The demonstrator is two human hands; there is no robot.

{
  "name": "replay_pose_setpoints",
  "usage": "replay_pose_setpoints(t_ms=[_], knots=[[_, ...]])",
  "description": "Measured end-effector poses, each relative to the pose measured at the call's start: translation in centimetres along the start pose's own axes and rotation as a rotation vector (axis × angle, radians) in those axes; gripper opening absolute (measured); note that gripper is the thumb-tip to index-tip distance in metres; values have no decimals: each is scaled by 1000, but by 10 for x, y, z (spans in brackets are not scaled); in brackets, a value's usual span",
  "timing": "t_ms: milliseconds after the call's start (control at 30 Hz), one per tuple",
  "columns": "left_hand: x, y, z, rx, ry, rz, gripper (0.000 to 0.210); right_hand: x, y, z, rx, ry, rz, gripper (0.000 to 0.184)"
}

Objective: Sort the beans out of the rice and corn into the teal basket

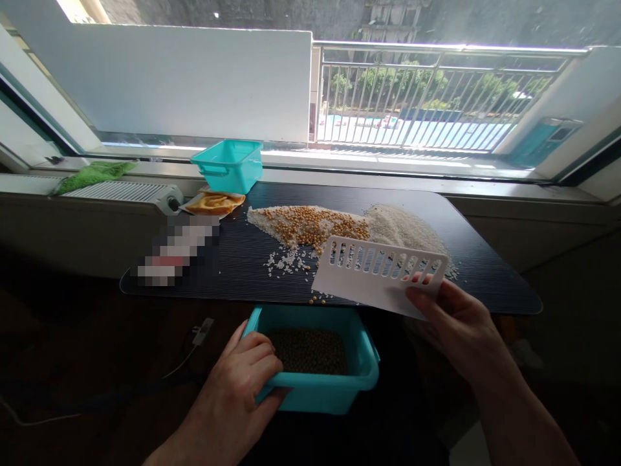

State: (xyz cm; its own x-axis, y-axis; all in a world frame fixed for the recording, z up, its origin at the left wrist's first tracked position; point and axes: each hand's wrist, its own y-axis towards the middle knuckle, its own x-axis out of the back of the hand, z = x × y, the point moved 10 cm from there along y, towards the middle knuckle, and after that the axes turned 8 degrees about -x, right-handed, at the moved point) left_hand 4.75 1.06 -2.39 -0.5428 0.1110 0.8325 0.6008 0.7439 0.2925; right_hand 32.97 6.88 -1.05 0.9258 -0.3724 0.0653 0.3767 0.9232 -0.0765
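Below the table's front edge, my left hand (245, 372) grips the left rim of a turquoise plastic bin (315, 391). Small dark beans or grains (310, 349) lie in the bin; their kind is hard to make out in the shade. My right hand (460, 317) pinches a white slotted plastic scraper (373, 278) by its right end, tilted over the front of the table. Behind the scraper are a heap of yellow soybeans (310, 223) mixed with white rice grains and a paler heap of rice-like grains (402, 223). Loose rice (286, 261) is scattered to the left.
The dark table (242, 259) stands by a window. On its back left are another turquoise bin (233, 165) and an orange-and-white packet (213, 202). A blurred-out item (177, 252) lies at the left. Beyond are a radiator (130, 194) and a green cloth (97, 175).
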Motion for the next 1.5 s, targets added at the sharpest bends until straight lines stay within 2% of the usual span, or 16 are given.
replay_pose_setpoints(t_ms=[167,533,733,833,900,1033,1100,1333,1500], knots=[[-1,1,3,4,16,1,17,3,-5,3,-21,-12,-22,36],[2,-1,-1,-2,28,-14,17,3,-8,-5,-30,-19,13,39],[1,1,0,-10,35,4,17,-20,-1,2,35,-69,145,38],[3,1,-1,-10,43,-5,17,-23,-5,3,35,-94,183,36],[3,0,-1,-1,53,-4,16,-11,-5,2,41,-89,127,36],[1,0,0,-3,59,4,16,21,3,-5,59,-33,-91,36],[0,0,0,-7,63,11,16,26,10,-7,67,-20,-138,37],[2,0,-2,-12,88,-2,18,2,23,-3,64,38,-83,38],[4,0,-2,-8,88,-2,17,-8,25,-1,51,-8,-21,36]])
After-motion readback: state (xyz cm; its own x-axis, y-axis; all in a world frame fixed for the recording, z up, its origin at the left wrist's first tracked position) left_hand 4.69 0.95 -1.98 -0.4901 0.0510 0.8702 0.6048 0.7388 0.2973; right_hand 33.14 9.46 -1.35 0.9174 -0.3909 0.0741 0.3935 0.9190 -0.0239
